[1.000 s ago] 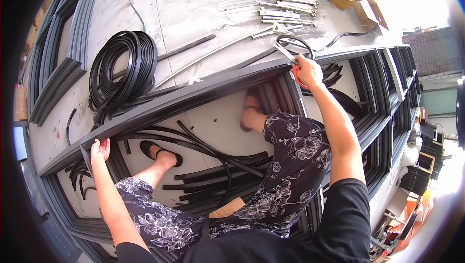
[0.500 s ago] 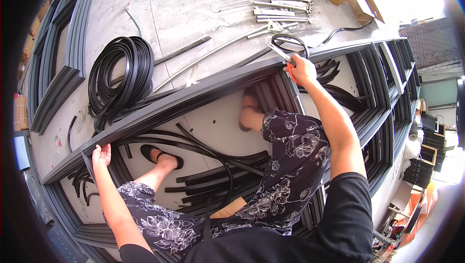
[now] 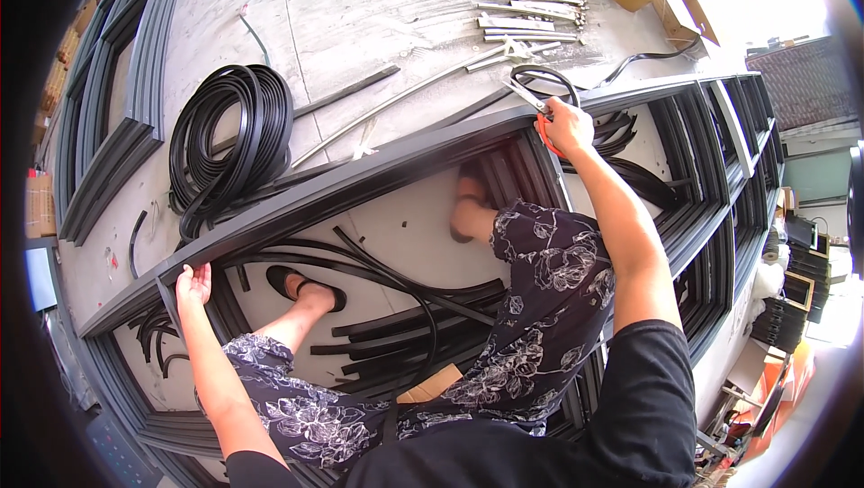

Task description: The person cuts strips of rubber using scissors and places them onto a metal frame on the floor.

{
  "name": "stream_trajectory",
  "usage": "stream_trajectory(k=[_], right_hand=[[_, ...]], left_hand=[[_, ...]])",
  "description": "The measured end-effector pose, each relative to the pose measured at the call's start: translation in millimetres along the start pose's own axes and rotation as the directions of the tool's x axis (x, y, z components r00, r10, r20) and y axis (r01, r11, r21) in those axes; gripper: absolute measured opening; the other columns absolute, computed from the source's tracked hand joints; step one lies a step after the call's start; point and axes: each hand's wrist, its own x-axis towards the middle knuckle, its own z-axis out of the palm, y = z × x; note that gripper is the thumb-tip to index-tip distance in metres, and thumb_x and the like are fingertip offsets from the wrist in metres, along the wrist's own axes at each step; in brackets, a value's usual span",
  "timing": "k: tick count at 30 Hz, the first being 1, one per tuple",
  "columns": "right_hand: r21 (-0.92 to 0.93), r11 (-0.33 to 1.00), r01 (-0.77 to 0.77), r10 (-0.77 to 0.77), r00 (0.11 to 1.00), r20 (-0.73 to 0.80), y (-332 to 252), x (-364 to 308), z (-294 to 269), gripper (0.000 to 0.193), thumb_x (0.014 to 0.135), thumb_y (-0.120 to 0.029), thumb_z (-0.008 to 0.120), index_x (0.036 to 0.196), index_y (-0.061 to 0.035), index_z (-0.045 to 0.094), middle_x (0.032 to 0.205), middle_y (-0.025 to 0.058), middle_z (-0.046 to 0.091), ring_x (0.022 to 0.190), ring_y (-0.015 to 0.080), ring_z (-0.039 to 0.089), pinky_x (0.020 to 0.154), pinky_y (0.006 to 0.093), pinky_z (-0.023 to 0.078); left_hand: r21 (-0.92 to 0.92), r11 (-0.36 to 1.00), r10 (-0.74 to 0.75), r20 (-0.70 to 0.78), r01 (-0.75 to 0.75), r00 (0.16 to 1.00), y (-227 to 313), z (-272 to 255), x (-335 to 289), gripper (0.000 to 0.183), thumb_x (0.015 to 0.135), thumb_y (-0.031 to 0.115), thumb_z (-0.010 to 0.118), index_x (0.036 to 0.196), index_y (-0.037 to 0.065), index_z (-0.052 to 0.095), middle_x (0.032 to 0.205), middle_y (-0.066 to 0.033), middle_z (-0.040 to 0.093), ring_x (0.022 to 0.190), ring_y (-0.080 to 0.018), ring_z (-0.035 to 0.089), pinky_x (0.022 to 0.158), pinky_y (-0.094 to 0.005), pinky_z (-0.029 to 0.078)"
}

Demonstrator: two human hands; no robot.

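Observation:
My right hand point(image 3: 569, 128) is closed around scissors point(image 3: 537, 103) with orange-red handles and metal blades. The blades point up and left over the top rail of a dark grey metal frame point(image 3: 396, 153), next to a looped black strip point(image 3: 551, 81). At the left end of the same rail, my left hand point(image 3: 193, 285) rests against the inner edge by a cross bar. Its fingers look loosely spread and slightly curled, with no separate thing visible in them. Just beyond the rail lies a large coil of black rubber strip point(image 3: 236, 142).
My feet stand inside the frame opening, among loose black strips point(image 3: 418, 331) and a piece of cardboard point(image 3: 430, 385). More stacked frames point(image 3: 711, 164) lie to the right, others point(image 3: 117, 137) at far left. Metal profiles point(image 3: 531, 11) and cardboard boxes point(image 3: 679, 16) are on the floor beyond.
The whole view has shifted slightly to the right. Both hands keep nearly the same place on the frame, and the scissors stay in my right hand.

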Motion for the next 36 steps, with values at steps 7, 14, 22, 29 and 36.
stream_trajectory(k=[7,14,22,29,36], right_hand=[[-0.057,0.998,-0.024,0.025,1.0,0.016,0,1,5,0.027,0.076,-0.036,0.066,0.092,-0.0143,0.063,0.084,0.0115,0.067,0.084,0.0313,0.065,0.073,0.0405,0.049],[-0.095,0.992,-0.078,0.08,0.997,0.018,-15,-4,-3,0.016,0.079,-0.023,0.061,0.093,-0.0147,0.062,0.084,0.012,0.067,0.084,0.0314,0.065,0.072,0.0412,0.049],[-0.088,0.994,0.057,-0.061,0.997,-0.043,-22,-10,-9,0.016,0.08,-0.019,0.059,0.094,-0.0147,0.063,0.086,0.0126,0.067,0.084,0.0321,0.064,0.075,0.0419,0.048],[0.349,0.931,0.109,-0.15,0.984,0.091,-70,-73,-41,0.025,0.07,-0.022,0.07,0.093,-0.0128,0.062,0.081,0.0126,0.066,0.077,0.0322,0.064,0.069,0.0384,0.049],[0.628,0.772,0.097,-0.435,0.801,0.411,-149,-198,-98,0.038,0.064,-0.009,0.075,0.099,-0.004,0.06,0.073,0.011,0.065,0.068,0.022,0.063,0.067,0.0318,0.049]], left_hand=[[0.017,1.0,0.018,0.017,-0.018,1.0,-1,3,-8,0.028,0.098,0.025,0.045,0.102,0.0,0.057,0.095,-0.0121,0.064,0.087,-0.0248,0.063,0.085,-0.0397,0.056],[-0.013,1.0,0.02,-0.002,-0.02,1.0,-1,0,-5,0.028,0.097,0.024,0.046,0.102,-0.001,0.057,0.095,-0.0123,0.063,0.088,-0.0248,0.063,0.085,-0.0398,0.056],[-0.058,0.997,0.052,0.032,-0.05,0.998,-9,7,-5,0.03,0.098,0.026,0.045,0.105,-0.002,0.056,0.098,-0.0129,0.063,0.092,-0.0261,0.062,0.088,-0.0411,0.055],[0.78,0.309,0.687,0.214,-0.545,0.695,-38,0,-15,0.029,0.087,0.029,0.058,0.099,0.003,0.065,0.09,-0.0061,0.062,0.078,-0.0158,0.057,0.057,-0.0323,0.046],[0.09,0.148,0.064,0.993,-0.985,0.1,-196,116,-319,0.032,0.087,0.028,0.061,0.109,0.005,0.061,0.108,-0.0131,0.058,0.102,-0.0282,0.054,0.091,-0.0368,0.043]])
